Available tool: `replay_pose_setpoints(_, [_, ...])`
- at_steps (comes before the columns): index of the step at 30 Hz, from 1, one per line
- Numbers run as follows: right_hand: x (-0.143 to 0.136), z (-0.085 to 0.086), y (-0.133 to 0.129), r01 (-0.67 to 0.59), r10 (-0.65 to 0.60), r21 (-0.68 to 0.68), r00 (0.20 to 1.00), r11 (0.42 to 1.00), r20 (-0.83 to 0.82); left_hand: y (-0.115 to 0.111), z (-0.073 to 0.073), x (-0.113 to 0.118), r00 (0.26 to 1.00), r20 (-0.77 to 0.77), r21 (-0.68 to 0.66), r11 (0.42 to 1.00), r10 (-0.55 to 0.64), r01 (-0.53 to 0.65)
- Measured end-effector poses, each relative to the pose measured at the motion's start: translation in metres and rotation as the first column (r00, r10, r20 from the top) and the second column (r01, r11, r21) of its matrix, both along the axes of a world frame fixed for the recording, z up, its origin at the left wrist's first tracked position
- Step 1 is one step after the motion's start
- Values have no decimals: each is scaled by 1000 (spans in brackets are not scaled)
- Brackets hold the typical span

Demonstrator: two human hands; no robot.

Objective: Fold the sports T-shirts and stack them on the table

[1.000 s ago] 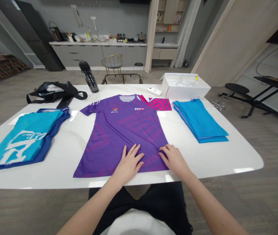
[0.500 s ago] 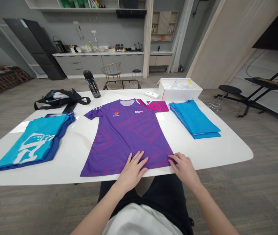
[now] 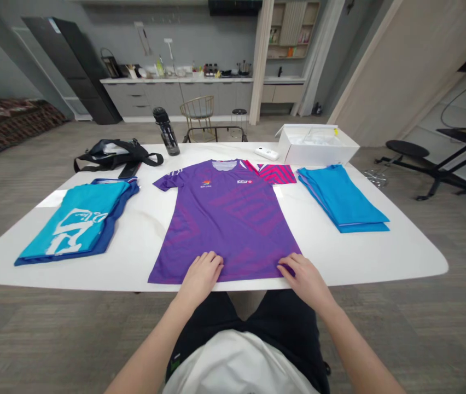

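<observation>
A grey kitchen with a counter, a fridge and a wire chair stands beyond a white table with rounded corners. The purple shirt lies front up and spread out in the middle of the table, neck away from the person, its hem running just inside the table's near edge and almost level with it. Its left-hand sleeve is purple, the other pink-striped. A broad strip of white tabletop separates the shirt from the teal cloth, which lies over a navy cloth on the left; on the right a narrower strip, widening toward the person, parts it from the folded blue cloth. Along the far edge are a bag, with a phone beside it, a bottle, a small white device and a box, which sits just behind the blue cloth. Both forearms come in over the near edge. The left hand rests near the hem, left of its middle, fingers curled and fingertips on the fabric; whether they pinch it cannot be told. The right hand is at the lower right corner, thumb and forefinger close together at the fabric, though a firm grasp cannot be made out.
</observation>
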State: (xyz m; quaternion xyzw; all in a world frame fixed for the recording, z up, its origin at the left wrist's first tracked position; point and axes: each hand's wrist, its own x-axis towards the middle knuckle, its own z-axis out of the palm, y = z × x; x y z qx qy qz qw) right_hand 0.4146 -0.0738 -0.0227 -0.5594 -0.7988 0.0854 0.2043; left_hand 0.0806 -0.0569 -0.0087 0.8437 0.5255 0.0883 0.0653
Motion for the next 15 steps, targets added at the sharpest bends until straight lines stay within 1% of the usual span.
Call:
replay_pose_setpoints(3, [0, -4, -6, -2, 2, -7, 1000, 1000, -2, -10, -1, -1, 998, 55, -12, 1000, -19, 19])
replay_pose_setpoints(6, [3, -3, -12, 2, -2, -14, 1000, 1000, 5, -19, 0, -5, 994, 104, -14, 999, -38, 39])
replay_pose_setpoints(8, [2, 0, -13, 1, -1, -15, 1000, 1000, 13, -21, 3, -14, 992, 121, 4, 1000, -18, 17])
replay_pose_setpoints(10, [-2, 1, -11, 4, -4, -18, 1000, 1000, 26, -21, 4, -27, 992, 112, 43, 998, 50, -55])
replay_pose_setpoints(11, [-4, 1, -10, 9, -8, -20, 999, 1000, 40, -19, 4, -35, 990, 94, 65, 992, 104, -110])
replay_pose_setpoints(13, [-10, 1, -6, 25, -23, -25, 996, 999, 86, -16, 4, -51, 974, 33, 94, 969, 226, -228])
replay_pose_setpoints(15, [-16, 2, -3, 42, -36, -37, 989, 998, 142, -14, 2, -64, 952, -35, 89, 950, 304, -300])
